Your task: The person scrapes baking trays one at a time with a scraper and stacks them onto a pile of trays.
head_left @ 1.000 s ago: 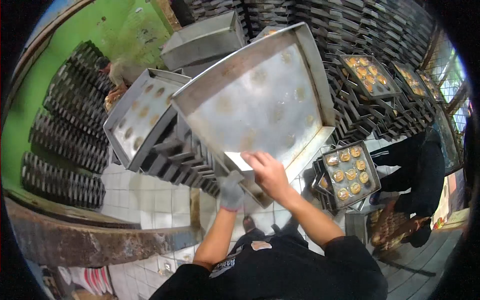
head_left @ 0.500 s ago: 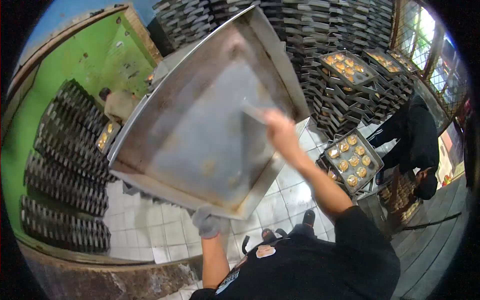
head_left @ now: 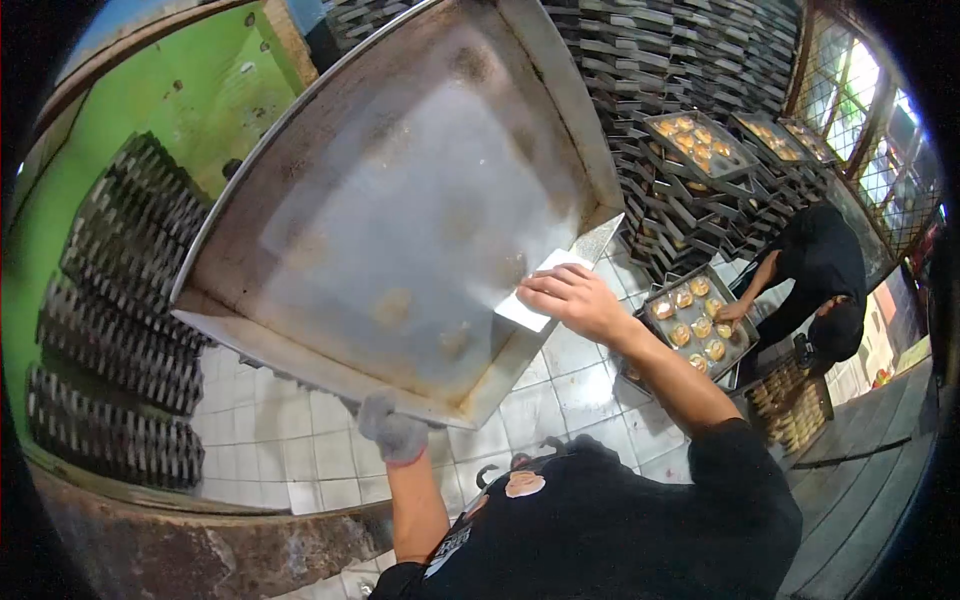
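Note:
A large, worn metal baking tray (head_left: 400, 220) with raised sides is tilted up in front of me. My left hand (head_left: 392, 428), in a grey glove, is closed on the tray's near edge, with its fingers partly hidden. My bare right hand (head_left: 575, 302) grips a flat white scraper (head_left: 528, 312) against the inside of the tray near its right wall. Brownish stains and pale smears mark the tray's bottom.
Stacked dark trays (head_left: 680, 60) line the back, with more stacks (head_left: 125, 310) at left. A tray of round buns (head_left: 690, 315) stands at right. Beside it a co-worker in black (head_left: 815, 280) bends over, one hand at the buns. White tiles (head_left: 300, 440) cover the floor.
My right hand has moved down with the scraper, from mid-tray to near the right wall. The tray has shifted slightly up and left. The co-worker's hand now reaches to the bun tray.

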`<state>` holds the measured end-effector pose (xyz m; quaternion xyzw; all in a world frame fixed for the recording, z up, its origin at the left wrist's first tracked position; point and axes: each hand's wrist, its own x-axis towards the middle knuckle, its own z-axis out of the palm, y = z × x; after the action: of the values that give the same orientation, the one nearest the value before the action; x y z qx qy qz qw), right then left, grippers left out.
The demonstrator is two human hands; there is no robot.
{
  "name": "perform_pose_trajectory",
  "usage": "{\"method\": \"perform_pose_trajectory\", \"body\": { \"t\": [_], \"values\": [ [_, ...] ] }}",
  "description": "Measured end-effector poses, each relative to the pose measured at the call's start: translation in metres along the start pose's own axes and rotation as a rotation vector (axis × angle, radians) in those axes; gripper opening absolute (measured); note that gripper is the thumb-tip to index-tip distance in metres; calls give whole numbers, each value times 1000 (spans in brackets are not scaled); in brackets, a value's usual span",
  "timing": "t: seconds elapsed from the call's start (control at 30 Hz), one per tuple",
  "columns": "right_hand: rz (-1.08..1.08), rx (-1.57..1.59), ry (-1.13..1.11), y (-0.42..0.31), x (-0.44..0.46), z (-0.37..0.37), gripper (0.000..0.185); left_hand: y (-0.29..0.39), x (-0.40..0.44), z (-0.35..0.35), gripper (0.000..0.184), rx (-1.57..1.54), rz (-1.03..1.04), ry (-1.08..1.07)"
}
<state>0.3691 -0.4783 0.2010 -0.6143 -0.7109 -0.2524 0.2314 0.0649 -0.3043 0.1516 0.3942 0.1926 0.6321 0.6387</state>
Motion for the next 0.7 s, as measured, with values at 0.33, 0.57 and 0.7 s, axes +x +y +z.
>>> {"method": "perform_pose_trajectory", "body": {
  "t": [0.33,0.57,0.7],
  "values": [
    [80,-6,104,58,-11,-17,40,13,-17,63,9,-63,86,157],
    [67,37,23,58,-18,-30,37,19,-47,119,7,4,44,207],
    [456,-26,81,97,-28,-41,34,23,-72,152,4,-75,-73,247]
  ]
}}
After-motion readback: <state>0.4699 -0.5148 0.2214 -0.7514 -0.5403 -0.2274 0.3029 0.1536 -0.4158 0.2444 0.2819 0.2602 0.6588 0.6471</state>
